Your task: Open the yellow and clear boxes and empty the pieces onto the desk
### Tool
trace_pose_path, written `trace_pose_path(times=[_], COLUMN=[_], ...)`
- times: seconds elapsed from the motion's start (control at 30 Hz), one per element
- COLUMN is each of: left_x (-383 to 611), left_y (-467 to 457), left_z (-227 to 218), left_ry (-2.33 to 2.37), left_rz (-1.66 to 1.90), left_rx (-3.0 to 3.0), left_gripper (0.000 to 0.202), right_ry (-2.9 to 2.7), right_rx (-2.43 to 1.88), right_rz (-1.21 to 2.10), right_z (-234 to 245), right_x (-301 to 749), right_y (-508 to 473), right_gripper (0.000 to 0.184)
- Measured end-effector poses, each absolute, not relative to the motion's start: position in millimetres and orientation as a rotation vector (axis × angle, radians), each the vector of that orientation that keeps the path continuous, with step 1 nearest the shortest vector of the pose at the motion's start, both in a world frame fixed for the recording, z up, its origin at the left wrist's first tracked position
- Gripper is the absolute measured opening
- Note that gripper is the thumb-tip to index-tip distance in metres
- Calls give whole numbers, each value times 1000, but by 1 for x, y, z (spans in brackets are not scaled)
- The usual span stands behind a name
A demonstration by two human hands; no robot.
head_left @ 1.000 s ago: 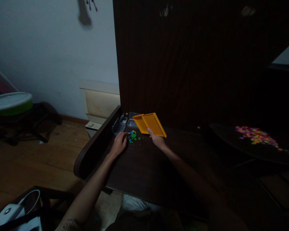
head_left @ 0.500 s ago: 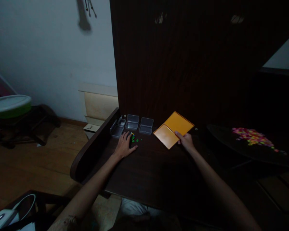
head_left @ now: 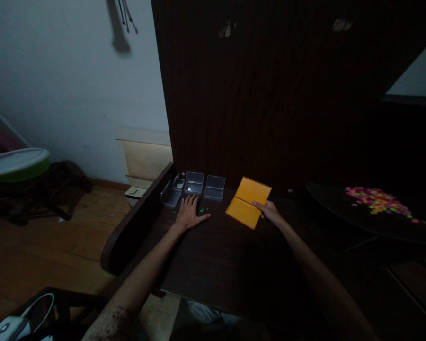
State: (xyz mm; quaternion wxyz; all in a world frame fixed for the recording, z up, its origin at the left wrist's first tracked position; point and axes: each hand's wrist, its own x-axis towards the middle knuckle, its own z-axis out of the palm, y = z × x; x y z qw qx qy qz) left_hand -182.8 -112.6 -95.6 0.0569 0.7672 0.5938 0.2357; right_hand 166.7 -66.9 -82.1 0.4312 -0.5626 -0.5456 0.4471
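Observation:
My left hand (head_left: 190, 214) lies flat on the dark wooden table (head_left: 216, 255), fingers spread, covering a heap of small coloured pieces; only a few green bits (head_left: 201, 210) show beside it. My right hand (head_left: 270, 211) grips the right edge of an open orange case (head_left: 248, 202) that rests on the table. Several small clear plastic boxes (head_left: 193, 185) stand in a row just beyond my left hand.
A tall dark wooden panel (head_left: 270, 94) rises behind the table. A pile of pink and yellow pieces (head_left: 378, 200) lies on a dark surface at the right. A green-and-white round thing (head_left: 16, 163) sits on a stand at the left, over wooden floor.
My right hand carried the orange case from above the coloured pieces to the right and lowered it to the table. My left hand slid over the heap and flattened on it.

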Motion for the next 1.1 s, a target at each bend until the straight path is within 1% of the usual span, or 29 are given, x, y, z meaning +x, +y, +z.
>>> trace_pose_path(times=[0.1,0.17,0.33,0.53,0.73,0.93,1.1], left_x=[-178,-175,-167,-165,-172,-214,-238], left_y=[-108,-105,-101,-101,-129,-172,-187], left_z=[-98,-98,-96,-95,-90,-98,-107], left_ry=[1805,1823,1885,1962,1907,1996,2046], left_rz=[765,783,772,843,993,989,967], left_rx=[2351,2363,2363,2358,2417,2362,2283], left_gripper=[67,58,64,39,36,35,34], right_ry=[-1372,-1392,-1438,-1404,-1362,-1346,-1344], right_rx=[-1420,-1433,-1464,-1465,-1442,-1442,-1506], right_rz=[1121,1125,1124,1031,943,875,737], right_z=[-82,-81,-77,-83,-92,-105,-110], right_x=[166,166,165,159,148,144,143], right_y=[-62,-59,-49,-40,-33,-25,-18], right_gripper=[59,56,48,44,40,44,44])
